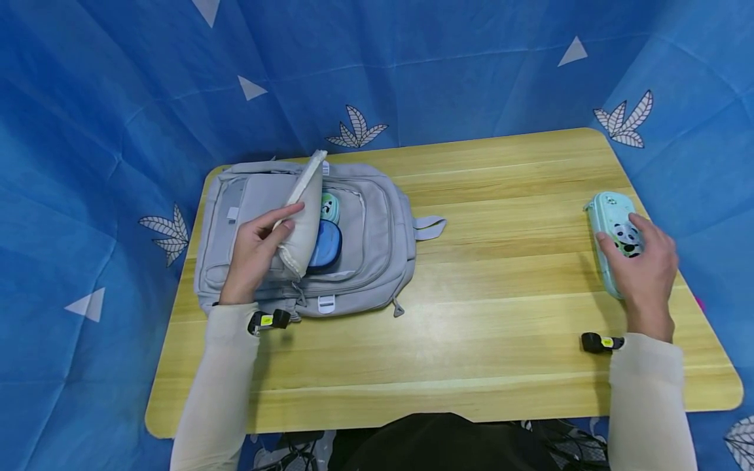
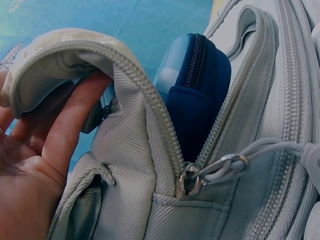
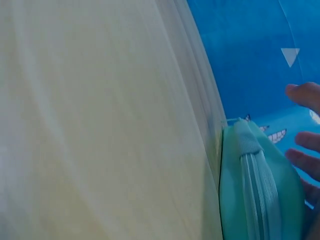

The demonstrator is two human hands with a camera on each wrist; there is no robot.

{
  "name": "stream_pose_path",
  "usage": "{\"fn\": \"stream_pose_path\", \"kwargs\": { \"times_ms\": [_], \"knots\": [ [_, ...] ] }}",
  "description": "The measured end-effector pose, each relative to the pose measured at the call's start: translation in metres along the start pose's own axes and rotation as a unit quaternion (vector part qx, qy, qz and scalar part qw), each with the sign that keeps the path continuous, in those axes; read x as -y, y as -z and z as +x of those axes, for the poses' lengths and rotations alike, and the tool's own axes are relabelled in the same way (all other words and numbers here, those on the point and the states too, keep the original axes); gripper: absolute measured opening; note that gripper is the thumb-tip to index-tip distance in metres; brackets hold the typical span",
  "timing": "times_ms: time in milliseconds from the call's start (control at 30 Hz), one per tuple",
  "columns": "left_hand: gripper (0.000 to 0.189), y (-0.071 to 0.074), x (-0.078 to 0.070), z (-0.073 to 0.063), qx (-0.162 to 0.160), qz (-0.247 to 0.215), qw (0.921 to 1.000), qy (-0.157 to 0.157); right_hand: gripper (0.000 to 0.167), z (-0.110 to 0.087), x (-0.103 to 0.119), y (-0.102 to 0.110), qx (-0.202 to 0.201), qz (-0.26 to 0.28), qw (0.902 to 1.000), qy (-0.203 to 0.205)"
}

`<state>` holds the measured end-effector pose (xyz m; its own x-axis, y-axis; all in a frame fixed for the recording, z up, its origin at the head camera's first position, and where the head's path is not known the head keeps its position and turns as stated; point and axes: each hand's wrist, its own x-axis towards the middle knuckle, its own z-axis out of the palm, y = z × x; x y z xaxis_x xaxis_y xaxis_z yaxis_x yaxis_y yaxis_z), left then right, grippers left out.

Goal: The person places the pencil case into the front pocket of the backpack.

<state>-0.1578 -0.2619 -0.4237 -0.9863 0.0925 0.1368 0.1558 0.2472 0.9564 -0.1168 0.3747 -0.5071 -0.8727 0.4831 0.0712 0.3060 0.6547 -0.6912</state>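
Note:
A grey backpack [image 1: 385, 222] lies on the left of the table, its front pocket unzipped. My left hand [image 1: 254, 245] holds up the pocket's front flap [image 1: 308, 226] between thumb and fingers. Inside the pocket sit a blue zipped case [image 1: 327, 243] and a small mint case [image 1: 330, 206] with a panda on it. In the left wrist view the blue case [image 2: 207, 107] stands between the zipper edges. At the far right, my right hand [image 1: 648, 275] reaches over a mint pencil case [image 1: 609, 208] with a panda print. Its fingers are spread; whether they touch the case cannot be told.
The wooden table [image 1: 501, 314] carries the backpack and the pencil case, the latter near the right edge. A grey strap loop [image 1: 431, 227] points right from the backpack. Blue patterned cloth [image 1: 448, 72] hangs behind and beside the table.

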Motion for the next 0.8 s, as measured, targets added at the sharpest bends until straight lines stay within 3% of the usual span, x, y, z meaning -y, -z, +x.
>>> {"fn": "stream_pose_path", "kwargs": {
  "times_ms": [167,500,800],
  "knots": [
    [0.033,0.000,0.000,0.000,0.000,0.000,1.0000,0.000,0.074,-0.001,-0.007,0.004,0.012,-0.019,0.9997,-0.014],
    [0.033,0.001,0.001,0.001,0.002,-0.005,1.0000,-0.006,0.084,0.001,-0.012,0.008,0.075,-0.061,0.9946,-0.036],
    [0.033,0.000,0.001,0.001,0.001,0.000,1.0000,-0.009,0.080,0.001,-0.014,0.007,0.079,-0.069,0.9938,-0.036]
  ]
}}
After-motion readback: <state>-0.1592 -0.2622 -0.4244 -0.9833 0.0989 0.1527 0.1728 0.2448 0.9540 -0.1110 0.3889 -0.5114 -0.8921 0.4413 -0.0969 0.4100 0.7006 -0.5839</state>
